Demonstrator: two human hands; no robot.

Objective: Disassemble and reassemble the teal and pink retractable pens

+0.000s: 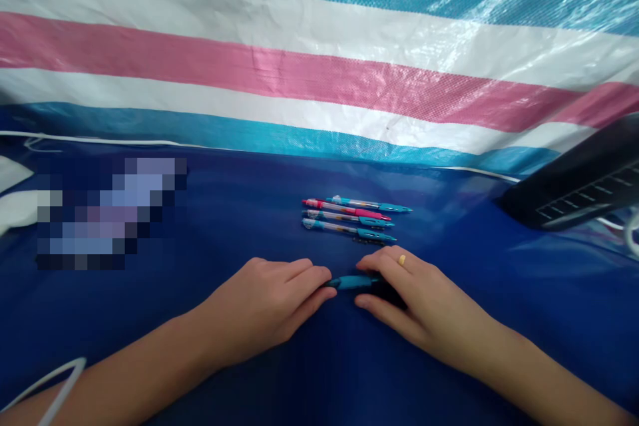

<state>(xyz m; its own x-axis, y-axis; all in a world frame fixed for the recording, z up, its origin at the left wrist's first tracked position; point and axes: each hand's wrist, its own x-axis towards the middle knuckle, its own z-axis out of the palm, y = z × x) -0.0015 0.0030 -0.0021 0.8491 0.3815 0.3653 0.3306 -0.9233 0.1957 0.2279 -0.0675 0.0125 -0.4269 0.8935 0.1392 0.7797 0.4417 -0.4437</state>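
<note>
A teal pen lies across the dark blue table cover between my two hands. My left hand pinches its left end with curled fingers. My right hand, with a gold ring on one finger, closes over its right end, hiding that part. Just beyond my hands lies a neat row of several pens, side by side and pointing left to right; most are teal and one is pink with a red tip.
A striped pink, white and teal tarp hangs behind the table. A dark device sits at the right edge. A white cable loops at bottom left. A blurred patch lies at the left.
</note>
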